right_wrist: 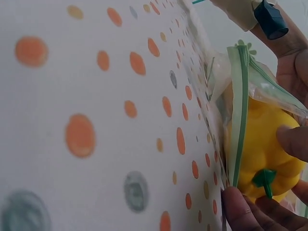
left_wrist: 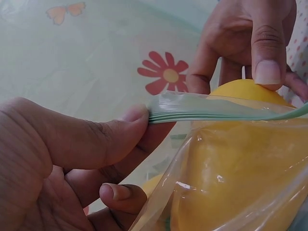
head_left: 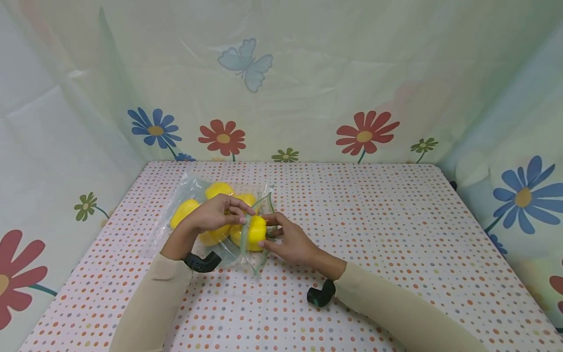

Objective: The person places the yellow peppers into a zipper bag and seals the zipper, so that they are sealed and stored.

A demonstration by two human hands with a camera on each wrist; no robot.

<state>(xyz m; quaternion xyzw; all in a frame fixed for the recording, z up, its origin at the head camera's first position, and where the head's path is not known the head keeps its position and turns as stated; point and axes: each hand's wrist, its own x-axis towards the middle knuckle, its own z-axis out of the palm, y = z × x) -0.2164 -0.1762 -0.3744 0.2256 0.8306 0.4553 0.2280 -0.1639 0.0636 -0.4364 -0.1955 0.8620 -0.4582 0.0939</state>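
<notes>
A clear zip bag (head_left: 193,185) with a green zip strip (left_wrist: 207,116) lies on the table, holding several yellow bell peppers (head_left: 184,211). One more yellow bell pepper (head_left: 258,233) sits in the bag's open mouth, partly inside; its green stem (right_wrist: 264,179) faces outward in the right wrist view. My right hand (head_left: 293,239) grips this pepper from the outer side, thumb and fingers around it. With thumb and finger, my left hand (head_left: 215,213) pinches the bag's edge at the zip strip. The left hand and wrist hide part of the bagged peppers.
The table (head_left: 374,220) wears a white cloth with coloured dots. Behind it hangs a pale curtain (head_left: 308,73) with printed flowers and a butterfly. Both wrists carry a black camera mount (head_left: 202,262).
</notes>
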